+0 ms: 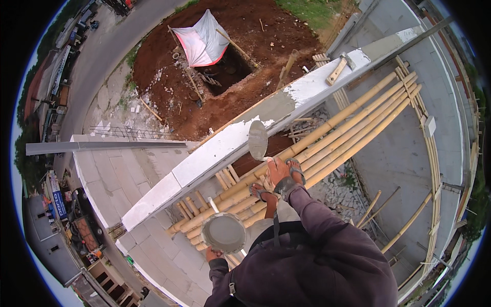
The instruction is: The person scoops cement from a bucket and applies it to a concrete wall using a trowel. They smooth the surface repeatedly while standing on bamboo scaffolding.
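The right hand (277, 171), nearer the long diagonal white block wall (204, 159) ahead, is closed on a grey metal trowel (258, 140); the left hand (214, 254) clasps a round grey bucket (203, 231).

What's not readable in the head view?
All head view:
Trowel grip: mostly covered by the right hand.
Mortar container underside: hidden by the container itself, seen from above.
Pit floor: partly hidden by the tarp, partly lost in shadow.
Roadside vehicles: too small for detail.
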The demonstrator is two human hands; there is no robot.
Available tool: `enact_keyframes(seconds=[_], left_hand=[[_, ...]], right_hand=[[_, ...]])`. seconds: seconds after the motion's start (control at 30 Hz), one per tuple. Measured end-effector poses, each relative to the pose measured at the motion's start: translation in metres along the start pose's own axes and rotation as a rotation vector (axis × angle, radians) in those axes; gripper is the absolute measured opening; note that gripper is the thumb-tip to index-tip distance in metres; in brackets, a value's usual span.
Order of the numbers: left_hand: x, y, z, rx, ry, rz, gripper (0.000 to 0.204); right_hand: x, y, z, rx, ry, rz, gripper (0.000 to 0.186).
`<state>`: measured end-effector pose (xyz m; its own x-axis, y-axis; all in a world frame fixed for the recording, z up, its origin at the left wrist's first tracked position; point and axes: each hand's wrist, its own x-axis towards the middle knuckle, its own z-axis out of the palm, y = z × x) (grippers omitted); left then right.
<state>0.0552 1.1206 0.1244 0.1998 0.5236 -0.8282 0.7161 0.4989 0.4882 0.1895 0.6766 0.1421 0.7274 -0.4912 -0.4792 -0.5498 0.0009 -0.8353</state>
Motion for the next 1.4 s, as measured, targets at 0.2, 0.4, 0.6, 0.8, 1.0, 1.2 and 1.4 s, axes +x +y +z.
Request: enact_keyframes(seconds=[0.2,0.4,0.6,0.8,1.0,1.2,1.4], left_hand=[[0.011,0.001,-0.003,-0.033,-0.083,0.0,0.025],[0.023,-0.005,-0.013,0.04,0.039,-0.026,0.023],[0.023,-0.014,-0.02,0.037,0.024,0.016,0.025],[0.027,-0.021,-0.019,0.088,0.069,0.031,0.025],[0.03,-0.025,-0.032,-0.011,0.001,-0.019,0.021],[0.03,-0.032,-0.027,0.058,0.031,0.031,0.019],[0.018,-0.022,-0.037,-0.047,0.085,0.037,0.019]], right_hand=[[0.088,0.012,-0.056,1.138,0.255,0.403,0.034],[0.004,0.017,0.007,0.534,-0.02,0.434,0.038],[0.099,-0.019,-0.108,-0.288,0.566,0.097,0.035],[0.147,-0.03,-0.129,-0.549,0.554,-0.011,0.032],[0.165,-0.06,-0.14,-0.534,0.485,0.006,0.038],[0.133,-0.029,-0.081,-0.678,0.139,-0.27,0.039],[0.114,-0.008,-0.066,-0.308,0.169,0.024,0.039]])
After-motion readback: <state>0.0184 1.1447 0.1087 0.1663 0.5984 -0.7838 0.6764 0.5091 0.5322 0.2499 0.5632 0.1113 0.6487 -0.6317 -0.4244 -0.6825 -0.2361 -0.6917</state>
